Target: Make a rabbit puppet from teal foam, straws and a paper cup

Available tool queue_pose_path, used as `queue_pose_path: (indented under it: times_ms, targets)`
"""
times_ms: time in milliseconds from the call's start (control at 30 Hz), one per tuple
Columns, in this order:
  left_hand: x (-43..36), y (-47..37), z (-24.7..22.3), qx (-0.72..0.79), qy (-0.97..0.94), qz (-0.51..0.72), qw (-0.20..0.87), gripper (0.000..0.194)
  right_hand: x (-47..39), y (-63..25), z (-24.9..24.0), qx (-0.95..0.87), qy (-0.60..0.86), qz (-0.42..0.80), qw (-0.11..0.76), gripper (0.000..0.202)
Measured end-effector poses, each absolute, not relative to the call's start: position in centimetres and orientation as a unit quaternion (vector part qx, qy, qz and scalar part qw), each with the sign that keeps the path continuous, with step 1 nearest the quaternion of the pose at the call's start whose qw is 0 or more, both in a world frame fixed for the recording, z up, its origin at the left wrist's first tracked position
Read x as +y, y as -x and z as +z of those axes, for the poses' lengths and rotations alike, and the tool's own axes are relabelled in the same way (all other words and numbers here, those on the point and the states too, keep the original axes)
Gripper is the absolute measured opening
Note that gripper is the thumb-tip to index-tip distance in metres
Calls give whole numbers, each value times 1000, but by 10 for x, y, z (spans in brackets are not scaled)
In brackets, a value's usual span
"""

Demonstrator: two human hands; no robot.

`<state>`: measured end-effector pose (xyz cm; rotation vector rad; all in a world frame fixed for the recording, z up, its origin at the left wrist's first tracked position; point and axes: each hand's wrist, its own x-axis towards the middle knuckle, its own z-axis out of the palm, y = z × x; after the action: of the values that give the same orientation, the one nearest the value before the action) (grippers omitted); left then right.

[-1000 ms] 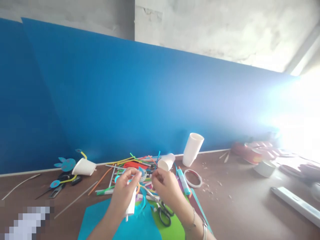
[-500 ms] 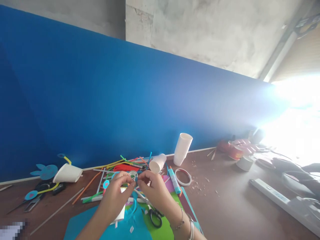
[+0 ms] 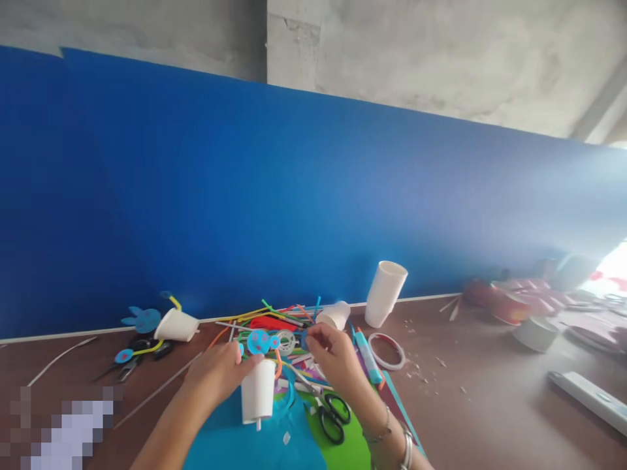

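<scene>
A white paper cup (image 3: pixel 258 391) lies on the blue paper, a short straw stub poking from its lower end. Above its rim is a round blue paper head (image 3: pixel 258 341) with small pink marks, beside bent straws tipped with blue and pink discs. My left hand (image 3: pixel 218 372) is closed at the cup's upper left, thumb across the rim; its other fingertips are partly hidden. To the right, my right hand (image 3: pixel 332 356) pinches a small blue paper piece (image 3: pixel 304 339). Black-handled scissors (image 3: pixel 333 418) lie below it, on green paper (image 3: pixel 350 454).
A similar cup figure (image 3: pixel 177 325) lies at left near black-handled tools. Colored straws and a tape roll (image 3: pixel 285 342) are heaped behind my hands. Stacked cups (image 3: pixel 386 294), a glue stick (image 3: pixel 368 358), another tape roll (image 3: pixel 386 350) and a white power strip (image 3: pixel 588 398) are farther right.
My hands, earlier together at the small blue piece, have parted. The left has come down to the cup; the right keeps the piece. The blue head now shows, and the view has shifted.
</scene>
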<state>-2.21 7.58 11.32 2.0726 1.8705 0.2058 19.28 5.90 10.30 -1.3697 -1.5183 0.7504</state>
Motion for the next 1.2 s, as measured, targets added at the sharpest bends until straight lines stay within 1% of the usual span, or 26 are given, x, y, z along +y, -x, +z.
queue_pose_path:
  times_ms: [33,100,233,333,500,600,667,767,833,933,1100,1200]
  targets:
    - [75,26,114,669,-723,34,168,52,62,-194,101,-611,555,318,466,13]
    - [74,29,114,677,-716,2,170,61,66,-196,97,-598,557,338,467,14]
    - [72,29,108,681,-710,11,180,68,70,-197,93,-573,560,364,475,14]
    - [73,24,104,686,-695,42,211,66,73,-197,89,-561,563,370,481,13]
    - [71,8,109,707,-660,88,238,54,78,-200,81,-553,548,385,496,11]
    - [64,-1,119,701,-662,132,230,49,81,-203,80,-539,530,392,524,13]
    - [58,-4,126,674,-681,176,225,46,81,-206,83,-519,517,386,561,15]
    - [50,-7,131,633,-705,218,235,50,79,-209,90,-459,518,384,611,19]
    - [47,-9,132,614,-715,227,245,56,77,-211,94,-427,528,390,622,22]
    - [42,-14,134,598,-727,223,252,60,76,-211,97,-417,530,400,621,24]
    - [34,-24,137,589,-737,204,262,55,76,-209,100,-432,534,409,600,23]
    - [32,-27,136,588,-739,197,264,59,75,-208,101,-446,536,404,592,22]
